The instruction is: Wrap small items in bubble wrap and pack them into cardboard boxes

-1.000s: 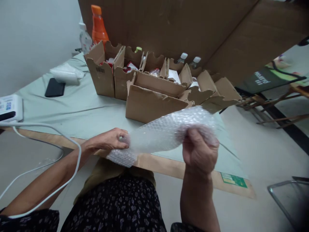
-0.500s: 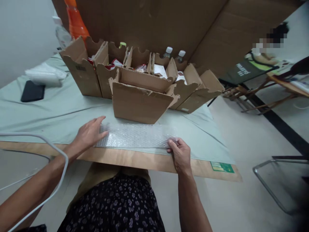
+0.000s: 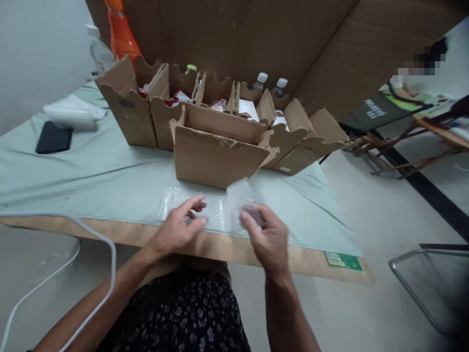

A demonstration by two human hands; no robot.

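A sheet of clear bubble wrap (image 3: 210, 208) lies on the pale green cloth (image 3: 91, 181) at the table's near edge. My left hand (image 3: 179, 229) rests on its left half with fingers spread, pressing it down. My right hand (image 3: 267, 237) pinches the sheet's right end and has it lifted and folded over toward the middle. That raised flap is smeared by motion. An open cardboard box (image 3: 218, 149) stands just behind the sheet.
A row of open cardboard boxes (image 3: 146, 107) with packets stands behind, backed by a large cardboard sheet (image 3: 256, 39). Orange bottle (image 3: 122, 34), small bottles (image 3: 271, 84), black phone (image 3: 54, 138), white bag (image 3: 73, 113) at left. White cable (image 3: 91, 274) crosses my left arm. Metal frame (image 3: 421, 288) on the floor at right.
The bubble wrap went from held up in both hands to flat on the table. Now my right hand folds its right end leftward while my left hand has slid toward the middle.
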